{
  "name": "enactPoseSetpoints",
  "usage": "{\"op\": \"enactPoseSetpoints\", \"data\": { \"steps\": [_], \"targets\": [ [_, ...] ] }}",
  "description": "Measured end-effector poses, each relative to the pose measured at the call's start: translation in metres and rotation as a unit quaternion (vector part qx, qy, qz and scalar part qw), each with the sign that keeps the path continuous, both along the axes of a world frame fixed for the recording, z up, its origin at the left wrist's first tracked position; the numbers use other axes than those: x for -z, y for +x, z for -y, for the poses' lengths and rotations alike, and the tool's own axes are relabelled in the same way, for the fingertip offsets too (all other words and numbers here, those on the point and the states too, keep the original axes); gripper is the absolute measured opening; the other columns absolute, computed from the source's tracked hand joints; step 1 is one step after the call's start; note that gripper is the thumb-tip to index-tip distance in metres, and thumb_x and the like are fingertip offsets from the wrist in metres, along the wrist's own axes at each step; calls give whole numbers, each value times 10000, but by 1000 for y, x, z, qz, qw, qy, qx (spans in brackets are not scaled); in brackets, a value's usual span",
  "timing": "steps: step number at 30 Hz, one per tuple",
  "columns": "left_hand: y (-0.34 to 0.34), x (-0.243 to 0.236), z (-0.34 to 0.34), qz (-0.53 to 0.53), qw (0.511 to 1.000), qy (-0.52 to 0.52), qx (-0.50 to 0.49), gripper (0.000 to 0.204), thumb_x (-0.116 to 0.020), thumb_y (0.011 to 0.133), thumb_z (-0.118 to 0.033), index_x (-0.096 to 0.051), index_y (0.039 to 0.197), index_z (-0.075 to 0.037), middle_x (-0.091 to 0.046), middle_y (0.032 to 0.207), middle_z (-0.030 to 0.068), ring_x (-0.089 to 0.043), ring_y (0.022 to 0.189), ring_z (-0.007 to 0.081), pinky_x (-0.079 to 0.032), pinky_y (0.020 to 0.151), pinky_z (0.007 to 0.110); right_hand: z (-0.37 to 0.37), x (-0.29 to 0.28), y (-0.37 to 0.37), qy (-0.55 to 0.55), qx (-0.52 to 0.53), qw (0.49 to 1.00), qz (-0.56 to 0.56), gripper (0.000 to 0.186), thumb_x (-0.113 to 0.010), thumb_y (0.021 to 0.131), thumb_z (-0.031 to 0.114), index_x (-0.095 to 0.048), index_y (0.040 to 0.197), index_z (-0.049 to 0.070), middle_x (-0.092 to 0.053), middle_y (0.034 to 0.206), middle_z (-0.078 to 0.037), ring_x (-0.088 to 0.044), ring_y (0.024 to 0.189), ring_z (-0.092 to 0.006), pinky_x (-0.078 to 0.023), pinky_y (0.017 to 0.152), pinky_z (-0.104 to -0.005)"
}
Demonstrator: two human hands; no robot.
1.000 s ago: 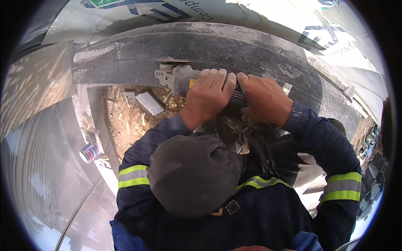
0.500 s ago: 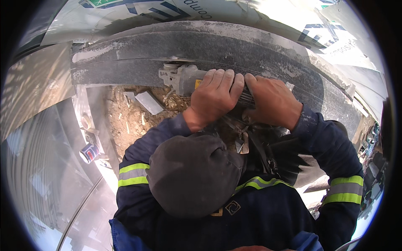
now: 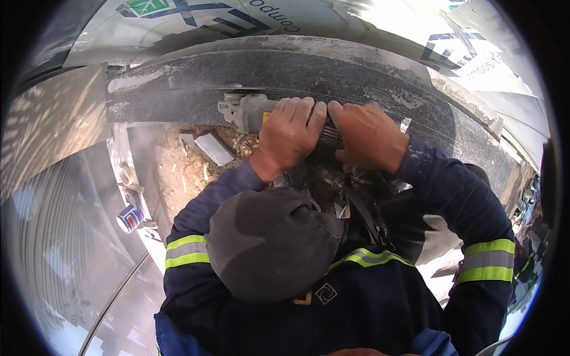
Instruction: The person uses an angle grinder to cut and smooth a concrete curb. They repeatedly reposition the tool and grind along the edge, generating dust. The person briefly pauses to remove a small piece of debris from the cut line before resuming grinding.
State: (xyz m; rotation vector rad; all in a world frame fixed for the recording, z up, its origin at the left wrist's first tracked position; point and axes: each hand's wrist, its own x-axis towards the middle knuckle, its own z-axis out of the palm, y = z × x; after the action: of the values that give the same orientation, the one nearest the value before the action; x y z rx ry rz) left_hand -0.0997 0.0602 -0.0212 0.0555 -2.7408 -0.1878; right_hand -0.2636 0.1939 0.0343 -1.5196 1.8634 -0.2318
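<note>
Both my hands are closed around a dusty grey angle grinder (image 3: 252, 112), held lengthwise along a dark stone slab (image 3: 184, 71). My left hand (image 3: 291, 132) wraps the body just behind the gear head. Farther right, my right hand (image 3: 373, 137) grips the rear part, its thumb side close to the left fingers. The grinder's disc (image 3: 237, 87) shows edge-on at a thin straight line in the slab. How deep it sits there cannot be made out. Pale dust coats my fingers, and haze hangs left of the tool.
Below the slab lies rubble-strewn ground (image 3: 184, 163) with a pale rectangular offcut (image 3: 214, 149). At the left, a roll of tape (image 3: 126, 175) and a blue-and-white can (image 3: 130, 218) sit on a light ledge. Printed sheeting (image 3: 332, 24) stands behind the slab. A rounded dark grey cloth form (image 3: 270, 246) covers the lower middle.
The grinder and both hands have slid left along the slab, the right hand drawing a little closer to the left. My view has shifted slightly.
</note>
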Motion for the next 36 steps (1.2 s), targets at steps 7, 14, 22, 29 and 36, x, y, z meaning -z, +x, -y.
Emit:
{"op": "enactPoseSetpoints", "data": {
  "steps": [7,14,22,29,36],
  "targets": [
    [-11,-5,-21,-13,1000,-21,13,271,-693,880,-128,-682,1135,-38,-688,1041,102,-703,971,275,-560,913,398,-28,-10,-4,-33,23,999,-15,545,-817,753,132,-555,1191,-61,-727,971,-234,-732,966,-431,-586,851,-493],
    [-3,7,2,-4,1000,-4,-5,388,-720,768,-62,-702,1154,-29,-697,1055,100,-706,991,295,-553,898,407,1,12,-1,-48,3,999,1,514,-799,755,120,-566,1175,-65,-731,934,-239,-737,929,-433,-595,815,-493],
    [-12,-3,-18,-5,1000,-26,7,255,-678,895,-143,-672,1128,-41,-676,1048,102,-693,961,268,-558,901,396,-17,-6,-7,-3,9,1000,-14,513,-800,745,118,-572,1168,-60,-730,953,-239,-736,935,-430,-597,826,-491],
    [-12,1,-18,-9,1000,-7,10,320,-697,828,-86,-704,1141,-22,-698,1057,101,-707,959,276,-569,873,401,-24,2,-8,-43,9,999,-14,533,-805,756,131,-557,1187,-60,-726,961,-233,-734,934,-431,-596,826,-493],
    [-4,7,1,4,1000,11,3,372,-693,785,-55,-698,1155,-18,-693,1068,114,-703,971,292,-557,879,407,0,15,-2,-45,8,999,7,532,-813,747,126,-566,1178,-62,-726,956,-232,-733,938,-433,-595,814,-493]
  ]
}}
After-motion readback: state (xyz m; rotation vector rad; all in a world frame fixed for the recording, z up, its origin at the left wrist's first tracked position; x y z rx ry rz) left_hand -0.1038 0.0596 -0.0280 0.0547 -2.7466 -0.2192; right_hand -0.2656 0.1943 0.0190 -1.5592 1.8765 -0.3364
